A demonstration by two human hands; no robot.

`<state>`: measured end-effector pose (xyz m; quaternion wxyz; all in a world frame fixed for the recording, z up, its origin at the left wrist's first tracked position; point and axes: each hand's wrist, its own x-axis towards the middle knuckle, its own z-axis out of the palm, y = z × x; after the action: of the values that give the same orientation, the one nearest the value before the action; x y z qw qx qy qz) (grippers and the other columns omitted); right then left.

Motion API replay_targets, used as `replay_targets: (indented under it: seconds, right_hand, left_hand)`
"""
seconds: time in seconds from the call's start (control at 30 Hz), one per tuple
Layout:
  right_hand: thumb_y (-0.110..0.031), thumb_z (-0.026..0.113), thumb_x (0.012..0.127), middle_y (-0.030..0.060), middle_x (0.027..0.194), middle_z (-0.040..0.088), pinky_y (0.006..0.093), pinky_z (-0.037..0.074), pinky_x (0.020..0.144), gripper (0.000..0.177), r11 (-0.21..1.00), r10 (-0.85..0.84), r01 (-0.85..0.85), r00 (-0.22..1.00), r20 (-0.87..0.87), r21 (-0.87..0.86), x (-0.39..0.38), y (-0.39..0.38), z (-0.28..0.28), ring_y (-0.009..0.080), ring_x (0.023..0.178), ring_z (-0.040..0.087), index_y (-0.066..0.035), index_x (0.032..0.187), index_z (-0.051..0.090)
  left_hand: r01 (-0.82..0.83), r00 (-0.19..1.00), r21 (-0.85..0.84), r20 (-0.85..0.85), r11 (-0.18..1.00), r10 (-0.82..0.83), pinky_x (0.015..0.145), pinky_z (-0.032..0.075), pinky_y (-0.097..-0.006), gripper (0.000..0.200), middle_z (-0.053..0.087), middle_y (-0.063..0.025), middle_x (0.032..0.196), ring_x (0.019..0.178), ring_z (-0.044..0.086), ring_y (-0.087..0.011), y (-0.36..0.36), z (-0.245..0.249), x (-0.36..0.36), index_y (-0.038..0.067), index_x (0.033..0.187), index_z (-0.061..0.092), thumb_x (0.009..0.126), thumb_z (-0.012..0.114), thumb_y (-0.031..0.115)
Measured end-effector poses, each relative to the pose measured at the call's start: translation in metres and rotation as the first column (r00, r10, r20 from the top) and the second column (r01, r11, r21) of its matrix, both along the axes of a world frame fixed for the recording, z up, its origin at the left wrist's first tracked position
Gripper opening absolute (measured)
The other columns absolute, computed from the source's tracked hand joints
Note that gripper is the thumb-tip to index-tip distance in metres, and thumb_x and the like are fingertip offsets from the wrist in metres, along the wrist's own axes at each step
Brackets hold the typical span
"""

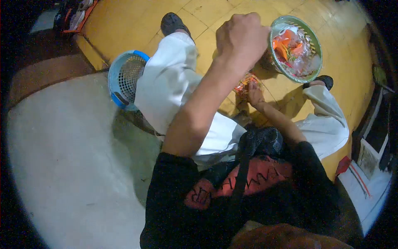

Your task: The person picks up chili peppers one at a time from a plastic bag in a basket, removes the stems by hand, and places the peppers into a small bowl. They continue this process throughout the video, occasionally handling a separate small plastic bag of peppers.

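My left hand (pixel 243 36) is raised in a closed fist, back toward me; anything inside it is hidden. Lower down, between my legs, my right hand (pixel 255 94) rests with fingers stretched out against a small bundle of red, orange and green bits (pixel 243 84), which looks like a clear packet. My left forearm covers part of that bundle. To the right of my fist stands a green-rimmed basket (pixel 318 58) lined with clear plastic. Orange and red pieces (pixel 284 45) lie inside it with some clear wrapping.
A blue plastic basket (pixel 114 85) with a perforated wall stands beside my left leg. Yellow tiles (pixel 199 18) cover the floor ahead. A pale grey surface (pixel 66 157) extends to my left. Papers or packets (pixel 369 182) lie at the far right, and dark-and-red items (pixel 76 18) at the upper left.
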<state>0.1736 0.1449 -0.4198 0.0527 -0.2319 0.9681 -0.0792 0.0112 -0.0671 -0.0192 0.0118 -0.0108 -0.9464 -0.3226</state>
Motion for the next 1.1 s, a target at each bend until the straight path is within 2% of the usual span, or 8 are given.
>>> replay_targets:
  seconds: [0.03, 0.07, 0.53, 0.67, 0.83, 0.93, 1.03, 1.1]
  right_hand:
    - [-0.012, 0.043, 0.09, 0.0216, 0.136, 0.046, 0.046, 0.04, 0.102, 0.055, 0.971, -0.217, 0.142, 0.861, 0.46, 0.192, -0.018, -0.03, 0.066, 0.0386, 0.125, 0.044, -0.004, 0.143, 0.028]
    - [-0.012, 0.043, 0.09, 0.0216, 0.136, 0.046, 0.046, 0.04, 0.102, 0.055, 0.973, -0.205, 0.128, 0.862, 0.464, 0.192, -0.016, -0.031, 0.064, 0.0386, 0.125, 0.044, -0.004, 0.143, 0.028]
    - [-0.023, 0.051, 0.086, 0.0167, 0.114, 0.059, 0.0422, 0.053, 0.084, 0.04, 0.978, 0.206, -0.203, 0.974, -0.092, 0.043, -0.01, -0.02, 0.022, 0.0336, 0.107, 0.058, -0.009, 0.124, 0.05]
    - [-0.025, 0.051, 0.086, 0.0168, 0.113, 0.059, 0.0389, 0.053, 0.083, 0.039, 0.98, 0.145, -0.156, 0.985, 0.094, 0.122, -0.012, -0.028, 0.04, 0.0337, 0.109, 0.057, -0.009, 0.122, 0.051]
    - [-0.028, 0.047, 0.088, 0.0145, 0.121, 0.057, 0.0585, 0.043, 0.09, 0.042, 0.979, 0.075, -0.044, 0.986, -0.152, 0.201, -0.004, -0.034, 0.05, 0.035, 0.115, 0.053, -0.012, 0.126, 0.049]
    - [-0.03, 0.045, 0.089, 0.0132, 0.126, 0.056, 0.0654, 0.037, 0.092, 0.046, 0.953, 0.117, -0.12, 0.993, 0.027, 0.278, -0.008, -0.036, 0.043, 0.0344, 0.118, 0.052, -0.011, 0.131, 0.046]
    - [-0.033, 0.042, 0.091, 0.0132, 0.128, 0.054, 0.0653, 0.035, 0.094, 0.047, 0.983, 0.044, -0.076, 0.981, 0.187, 0.168, -0.011, -0.025, 0.045, 0.0334, 0.124, 0.048, -0.013, 0.133, 0.046]
    - [-0.033, 0.042, 0.092, 0.0144, 0.13, 0.053, 0.063, 0.039, 0.092, 0.045, 0.976, 0.079, -0.096, 0.992, 0.095, 0.194, -0.006, -0.022, 0.046, 0.033, 0.121, 0.051, -0.014, 0.133, 0.046]
  left_hand:
    - [0.006, 0.998, 0.034, -0.057, 0.999, -0.004, 0.075, 0.053, -0.0455, 0.03, 0.067, -0.0221, 0.084, 0.082, 0.067, -0.0377, -0.001, 0.0, 0.0, 0.002, 0.09, 0.068, 0.082, 0.065, 0.03]
    - [0.013, 0.993, 0.064, -0.116, 0.998, -0.005, 0.071, 0.053, -0.0477, 0.028, 0.066, -0.0243, 0.08, 0.079, 0.067, -0.0389, 0.0, 0.001, -0.001, -0.001, 0.083, 0.067, 0.082, 0.066, 0.027]
    - [0.062, 0.997, 0.051, 0.043, 0.997, -0.064, 0.076, 0.053, -0.0465, 0.033, 0.067, -0.0231, 0.085, 0.082, 0.066, -0.0388, 0.011, 0.008, -0.007, 0.003, 0.096, 0.069, 0.083, 0.065, 0.033]
    - [0.073, 0.997, 0.055, 0.015, 0.996, -0.074, 0.075, 0.053, -0.0466, 0.032, 0.067, -0.0229, 0.084, 0.081, 0.066, -0.039, 0.01, 0.007, -0.004, 0.003, 0.095, 0.069, 0.083, 0.065, 0.032]
    - [0.075, 0.997, 0.074, 0.017, 0.994, -0.077, 0.074, 0.054, -0.0465, 0.031, 0.067, -0.0221, 0.084, 0.08, 0.066, -0.0385, 0.01, 0.007, -0.003, 0.003, 0.094, 0.069, 0.082, 0.066, 0.031]
    - [0.073, 0.997, 0.064, 0.021, 0.995, -0.074, 0.073, 0.054, -0.0466, 0.03, 0.068, -0.0214, 0.084, 0.079, 0.066, -0.0381, 0.01, 0.008, -0.002, 0.004, 0.094, 0.069, 0.082, 0.066, 0.031]
    - [0.061, 0.998, 0.067, -0.002, 0.996, -0.061, 0.073, 0.054, -0.0467, 0.03, 0.068, -0.0212, 0.083, 0.079, 0.066, -0.0383, 0.01, 0.008, -0.002, 0.004, 0.094, 0.069, 0.082, 0.066, 0.031]
    - [0.067, 0.997, 0.086, 0.022, 0.994, -0.07, 0.074, 0.054, -0.0463, 0.03, 0.068, -0.0211, 0.083, 0.079, 0.066, -0.0382, 0.01, 0.01, -0.002, 0.004, 0.094, 0.069, 0.081, 0.067, 0.031]
